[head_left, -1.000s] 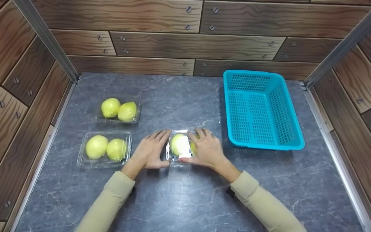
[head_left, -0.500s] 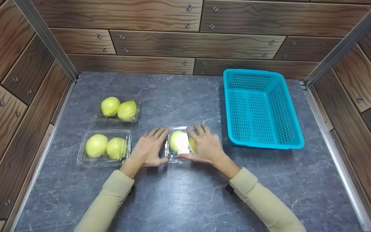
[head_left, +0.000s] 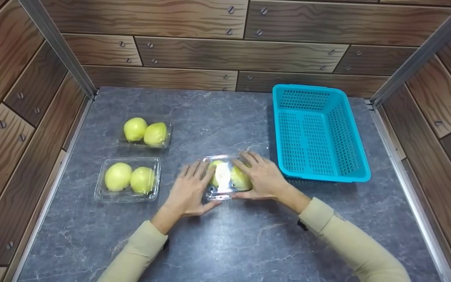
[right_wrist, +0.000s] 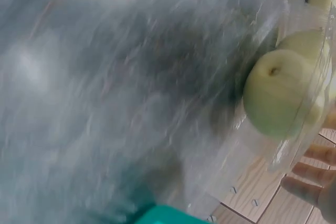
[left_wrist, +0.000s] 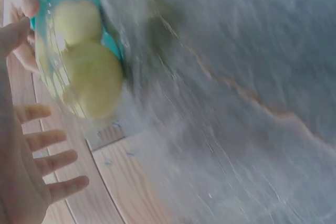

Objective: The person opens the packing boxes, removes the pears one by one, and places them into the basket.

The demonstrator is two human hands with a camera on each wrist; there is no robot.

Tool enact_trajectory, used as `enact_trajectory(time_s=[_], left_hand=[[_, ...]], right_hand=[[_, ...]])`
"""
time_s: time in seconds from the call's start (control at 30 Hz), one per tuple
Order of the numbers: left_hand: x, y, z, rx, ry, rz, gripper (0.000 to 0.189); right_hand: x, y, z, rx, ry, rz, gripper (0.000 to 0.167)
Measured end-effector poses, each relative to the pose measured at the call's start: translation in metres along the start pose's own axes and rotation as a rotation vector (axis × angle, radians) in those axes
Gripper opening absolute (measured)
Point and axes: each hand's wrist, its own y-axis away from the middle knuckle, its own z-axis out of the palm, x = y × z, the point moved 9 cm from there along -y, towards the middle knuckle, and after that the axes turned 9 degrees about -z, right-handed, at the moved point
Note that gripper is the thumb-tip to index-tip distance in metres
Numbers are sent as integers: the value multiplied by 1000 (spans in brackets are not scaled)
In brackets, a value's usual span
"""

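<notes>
A clear plastic clamshell box (head_left: 222, 194) with two round yellow-green fruits (head_left: 240, 181) sits at the middle of the table, a bright glare on its lid. My left hand (head_left: 189, 192) is at the box's left end, fingers spread over the edge and thumb near the front corner. In the left wrist view its fingers (left_wrist: 55, 161) are straight and apart. My right hand (head_left: 264, 178) lies at the right end, fingertips by the far edge, thumb along the near edge. The right wrist view shows straight fingers (right_wrist: 315, 174) beside the box and a fruit (right_wrist: 278, 95) with a dimple.
To the left, two more clear boxes (head_left: 99, 192) (head_left: 168, 143) each hold two such fruits. A turquoise perforated basket (head_left: 311, 125) stands at the back right. Wood-patterned walls (head_left: 194, 53) enclose the grey marbled table (head_left: 225, 250) at the back and sides.
My right hand has slid right, off the lid's middle to the box's right end, uncovering the second fruit. My left hand has shifted right, its fingers now overlapping the box's left edge.
</notes>
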Motion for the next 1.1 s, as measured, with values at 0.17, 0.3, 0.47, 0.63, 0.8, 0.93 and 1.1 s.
enact_trajectory(time_s=[0.17, 0.3, 0.47, 0.63, 0.8, 0.93, 1.1], left_hand=[[17, 1, -3, 35, -76, 26, 101], [28, 1, -4, 72, -119, 55, 98], [34, -1, -1, 97, -136, 71, 93], [35, -4, 3, 104, -130, 67, 84], [34, -6, 5, 115, -148, 77, 78], [32, -6, 4, 117, -155, 81, 77], [28, -7, 5, 107, -124, 81, 77]], right_hand=[[3, -2, -6, 17, 3, -80, 109], [2, -5, -7, 8, -18, -142, 108], [4, -10, -7, -33, -64, -201, 106], [10, -12, -2, -109, -129, -228, 105], [12, -12, 2, -172, -198, -229, 107], [12, -11, 3, -176, -214, -222, 109], [11, -9, 2, -157, -210, -222, 110]])
